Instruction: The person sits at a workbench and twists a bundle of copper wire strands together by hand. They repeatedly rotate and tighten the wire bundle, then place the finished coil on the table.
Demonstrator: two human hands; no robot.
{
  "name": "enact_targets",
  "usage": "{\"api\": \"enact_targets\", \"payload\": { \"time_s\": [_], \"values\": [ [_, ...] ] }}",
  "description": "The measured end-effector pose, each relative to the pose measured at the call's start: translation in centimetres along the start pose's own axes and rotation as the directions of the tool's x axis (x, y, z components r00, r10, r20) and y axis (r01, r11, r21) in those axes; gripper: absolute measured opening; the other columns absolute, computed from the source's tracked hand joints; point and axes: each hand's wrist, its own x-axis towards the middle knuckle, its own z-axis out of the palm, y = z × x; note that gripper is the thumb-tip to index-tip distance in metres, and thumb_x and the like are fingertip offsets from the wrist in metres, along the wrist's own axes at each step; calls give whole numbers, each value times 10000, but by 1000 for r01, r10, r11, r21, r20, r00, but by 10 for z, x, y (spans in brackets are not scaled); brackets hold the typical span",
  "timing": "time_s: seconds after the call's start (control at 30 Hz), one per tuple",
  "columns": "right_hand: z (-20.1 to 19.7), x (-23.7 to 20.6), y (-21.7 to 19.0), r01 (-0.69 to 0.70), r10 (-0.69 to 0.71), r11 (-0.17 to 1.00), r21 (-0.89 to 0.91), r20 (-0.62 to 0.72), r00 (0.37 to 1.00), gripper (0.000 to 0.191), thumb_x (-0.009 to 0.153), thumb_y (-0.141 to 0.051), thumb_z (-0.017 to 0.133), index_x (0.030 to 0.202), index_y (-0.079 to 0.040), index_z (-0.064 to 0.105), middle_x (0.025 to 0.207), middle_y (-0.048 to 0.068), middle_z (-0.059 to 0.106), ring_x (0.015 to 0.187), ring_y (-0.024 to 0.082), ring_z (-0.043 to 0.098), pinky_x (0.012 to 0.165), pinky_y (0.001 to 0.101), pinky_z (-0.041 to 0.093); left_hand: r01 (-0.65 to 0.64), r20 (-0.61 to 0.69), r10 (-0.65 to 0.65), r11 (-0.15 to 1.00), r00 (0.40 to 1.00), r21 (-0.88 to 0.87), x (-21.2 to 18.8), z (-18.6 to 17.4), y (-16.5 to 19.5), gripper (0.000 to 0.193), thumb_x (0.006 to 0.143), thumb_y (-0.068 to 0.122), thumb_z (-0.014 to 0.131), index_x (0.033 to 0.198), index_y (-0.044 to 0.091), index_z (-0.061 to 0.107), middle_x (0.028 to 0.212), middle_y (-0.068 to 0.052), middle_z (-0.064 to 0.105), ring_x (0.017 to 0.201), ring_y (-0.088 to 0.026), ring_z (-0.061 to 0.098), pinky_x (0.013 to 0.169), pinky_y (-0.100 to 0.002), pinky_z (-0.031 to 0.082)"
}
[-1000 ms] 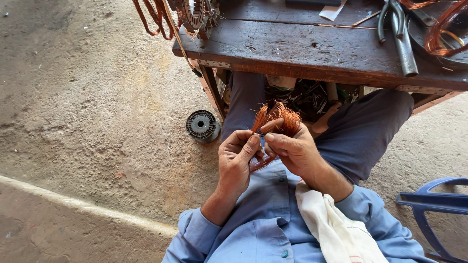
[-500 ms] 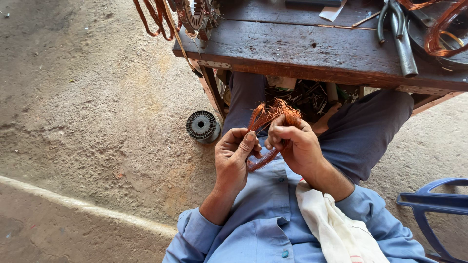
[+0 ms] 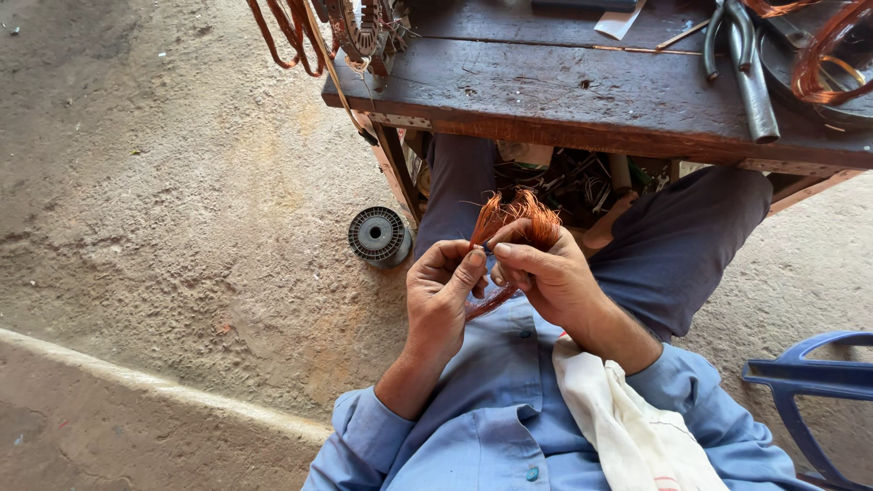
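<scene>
Spool (image 3: pixel 379 235) on floor, left of left hand (image 3: pixel 443 295). Both hands at lap: left hand pinches copper wire bundle (image 3: pixel 511 218), right hand (image 3: pixel 546 277) closed on it, frayed ends up (bench (image 3: pixel 582 91) just beyond). Step looks like sorting strands; next needs a fine pinch on one.

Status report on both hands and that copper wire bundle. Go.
Left hand and right hand both pinching copper wire bundle over lap. Frayed ends point up. Wooden bench close ahead, nothing between.

grey spool (image 3: pixel 379 235) on floor | pliers (image 3: pixel 741 64) on wooden bench (image 3: pixel 582 91) | blue chair (image 3: pixel 809 382)
</scene>
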Motion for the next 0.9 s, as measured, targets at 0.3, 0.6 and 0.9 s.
{"api": "enact_targets", "payload": {
  "time_s": [0.3, 0.6, 0.9],
  "values": [
    [-4, 2, 4, -1, 2, 998, -70, 20, 1000, 79, 940, -38, 719, 987, 19, 694, 697, 29, 593, 597, 101, 505, 662, 321, 493, -63, -15, 62, 996, 998, -69, 4, -5, 4, 133, 997, 58, 705, 1088, -31, 665, 892, -71, 694, 754, -110, 636, 659, -242, 523],
    [0, 3, 0, 12, -14, 1000, 20, 103, 995, 75, 905, -41, 697, 942, 8, 655, 819, 82, 653, 719, 168, 597, 686, 321, 490, -61, -18, 60, 995, 998, -75, 6, -8, 0, 131, 1002, 62, 706, 1086, -29, 665, 875, -71, 684, 742, -113, 629, 657, -244, 519],
    [-5, 7, 5, -2, 2, 999, -37, -2, 1000, 99, 928, -5, 701, 1015, 42, 695, 782, 57, 613, 668, 141, 513, 640, 315, 436, -57, -13, 56, 994, 998, -93, 9, -8, -7, 140, 986, 56, 713, 1083, -26, 655, 899, -77, 693, 751, -118, 636, 661, -256, 530]
  ]
}}
